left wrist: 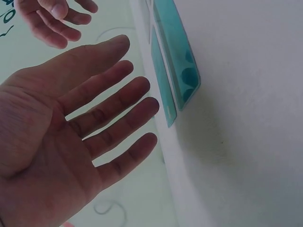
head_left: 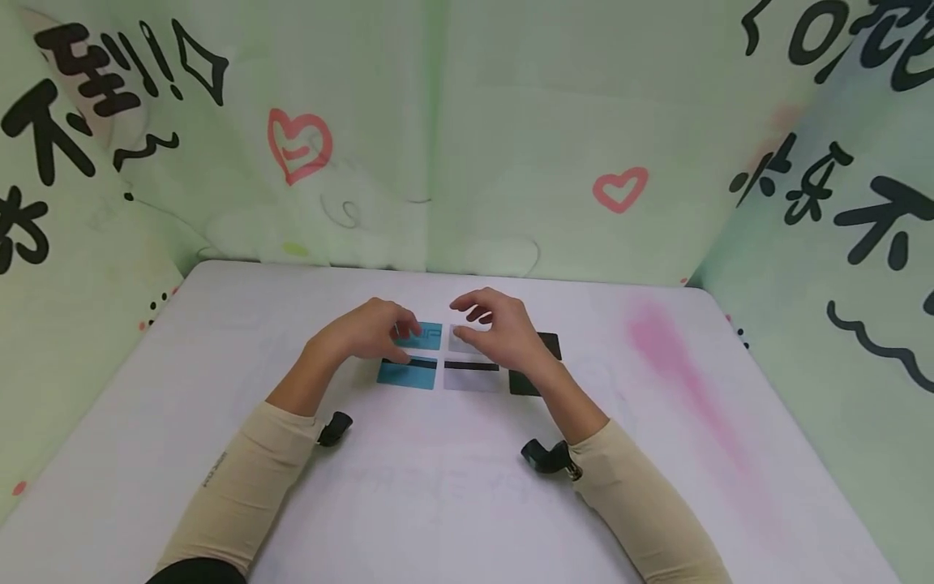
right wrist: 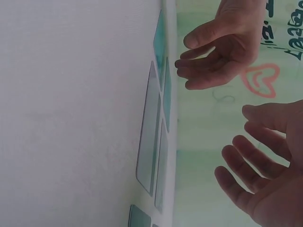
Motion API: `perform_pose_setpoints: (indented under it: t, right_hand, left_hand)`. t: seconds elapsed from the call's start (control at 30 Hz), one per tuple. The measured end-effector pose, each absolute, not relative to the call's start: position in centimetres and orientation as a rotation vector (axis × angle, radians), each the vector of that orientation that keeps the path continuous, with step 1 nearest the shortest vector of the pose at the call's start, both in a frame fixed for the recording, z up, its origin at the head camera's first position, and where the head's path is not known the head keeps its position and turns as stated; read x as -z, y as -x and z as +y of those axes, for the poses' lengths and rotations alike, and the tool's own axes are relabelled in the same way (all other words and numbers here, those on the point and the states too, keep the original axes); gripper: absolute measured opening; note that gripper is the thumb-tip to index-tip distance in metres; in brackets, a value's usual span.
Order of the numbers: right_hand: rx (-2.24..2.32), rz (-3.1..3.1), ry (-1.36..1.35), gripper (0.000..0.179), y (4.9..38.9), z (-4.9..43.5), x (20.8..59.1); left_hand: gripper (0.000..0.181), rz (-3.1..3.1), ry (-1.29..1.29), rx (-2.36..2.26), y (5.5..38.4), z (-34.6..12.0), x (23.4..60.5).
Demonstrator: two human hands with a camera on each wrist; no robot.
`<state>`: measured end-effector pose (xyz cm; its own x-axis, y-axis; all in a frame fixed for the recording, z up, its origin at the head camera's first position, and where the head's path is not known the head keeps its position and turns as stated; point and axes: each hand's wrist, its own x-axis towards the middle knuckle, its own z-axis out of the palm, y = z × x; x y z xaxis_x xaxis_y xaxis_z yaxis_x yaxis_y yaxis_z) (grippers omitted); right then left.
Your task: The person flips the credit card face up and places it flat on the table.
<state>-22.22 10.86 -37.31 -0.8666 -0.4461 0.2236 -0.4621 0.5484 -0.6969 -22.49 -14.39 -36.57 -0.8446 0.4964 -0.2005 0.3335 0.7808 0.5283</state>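
Note:
Flat cards lie in two rows on the white table. At the left are a front blue card with a dark stripe and a back blue card. The middle column has a striped pale card in front and another pale card behind, partly covered. A front black card and a back black card form the right column. My left hand hovers over the blue pair, fingers spread and relaxed, holding nothing. Above the pale and black cards, my right hand is likewise relaxed and holds nothing.
Green cloth walls with black writing and red hearts stand behind and at both sides of the table. A pink smear marks the table's right part. Black wrist cameras sit by the beige sleeves.

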Motion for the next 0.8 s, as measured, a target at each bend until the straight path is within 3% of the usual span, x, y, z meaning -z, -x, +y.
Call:
perform_pose_setpoints:
  t: [0.8]
  right_hand:
    - [-1.064, -3.030, -0.908, 0.043, 21.3, 8.7, 38.8]
  left_hand:
    - [0.041, 2.652, -0.627, -0.522, 22.1, -14.7, 36.5]
